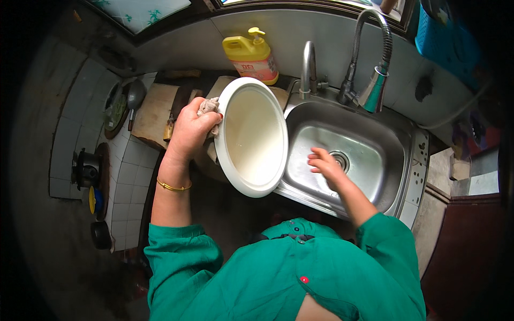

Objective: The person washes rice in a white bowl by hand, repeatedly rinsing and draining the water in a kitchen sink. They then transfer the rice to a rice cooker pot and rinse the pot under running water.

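My left hand point(192, 130) grips the rim of a white basin point(257, 138), with a crumpled grey cloth point(209, 110) bunched between thumb and fingers. The basin is tilted so that its hollow inside faces me, and its right side overlaps the left edge of a stainless steel sink point(361, 132). Over the sink's floor, near the drain point(340, 159), hovers my right hand point(326, 166); its fingers are spread and hold nothing. No water runs from the curved tap point(308, 68) or from the spring-neck pull-down faucet point(371, 60) behind the sink.
A yellow pump jug of detergent point(253, 60) stands against the wall behind the basin. Wooden boards point(154, 110) and a knife handle point(168, 128) lie left of my left hand. A blue plastic basket point(439, 40) hangs at upper right. Along the left, a tiled counter point(128, 176) carries cookware.
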`<state>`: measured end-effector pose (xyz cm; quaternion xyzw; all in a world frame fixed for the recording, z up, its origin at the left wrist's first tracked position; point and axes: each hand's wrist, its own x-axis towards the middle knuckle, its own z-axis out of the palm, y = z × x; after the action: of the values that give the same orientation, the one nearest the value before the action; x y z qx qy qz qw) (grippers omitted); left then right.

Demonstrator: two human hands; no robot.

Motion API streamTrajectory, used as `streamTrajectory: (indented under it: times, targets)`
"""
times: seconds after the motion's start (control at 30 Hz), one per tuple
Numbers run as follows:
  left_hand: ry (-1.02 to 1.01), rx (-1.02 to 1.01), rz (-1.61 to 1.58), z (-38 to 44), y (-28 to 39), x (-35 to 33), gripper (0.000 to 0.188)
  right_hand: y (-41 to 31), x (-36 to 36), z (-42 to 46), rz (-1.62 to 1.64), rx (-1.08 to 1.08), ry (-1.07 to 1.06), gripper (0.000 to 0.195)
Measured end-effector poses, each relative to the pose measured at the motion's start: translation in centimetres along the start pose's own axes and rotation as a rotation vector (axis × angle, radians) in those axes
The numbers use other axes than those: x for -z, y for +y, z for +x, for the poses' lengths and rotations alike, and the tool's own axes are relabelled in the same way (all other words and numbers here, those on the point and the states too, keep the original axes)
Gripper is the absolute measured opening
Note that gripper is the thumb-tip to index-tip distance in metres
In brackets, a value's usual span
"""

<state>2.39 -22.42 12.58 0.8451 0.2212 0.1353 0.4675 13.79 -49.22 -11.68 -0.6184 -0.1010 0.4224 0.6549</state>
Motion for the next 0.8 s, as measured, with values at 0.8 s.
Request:
streamTrajectory:
  times: [0.8]
  targets:
    - [0.144, -0.375, 0.345, -4.4, -4.4, -5.7, 0.029, -3.0, -13.4, 5.4, 0.335, 0.036, 0.024, 0.034]
